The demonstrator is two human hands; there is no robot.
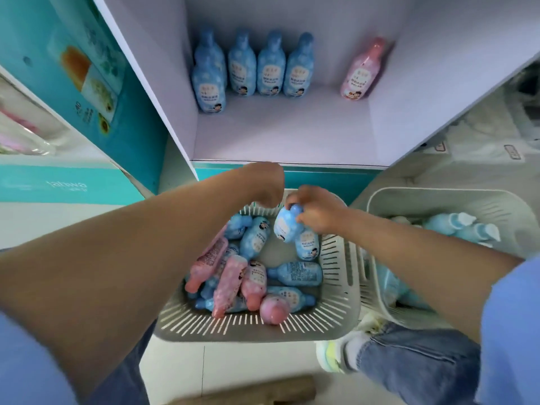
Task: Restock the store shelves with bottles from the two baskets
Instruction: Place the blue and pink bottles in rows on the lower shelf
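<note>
A grey slotted basket on the floor holds several blue and pink bottles lying in a heap. My right hand is shut on the neck of a blue bottle, lifted just above the heap at the basket's far side. My left hand reaches over the basket's far rim, bent downward; its fingers are hidden behind the wrist. On the white shelf behind, several blue bottles stand at the back left and one pink bottle at the back right.
A second white basket with blue pump bottles stands to the right. A teal display box flanks the shelf on the left. My jeans leg and shoe are at the lower right.
</note>
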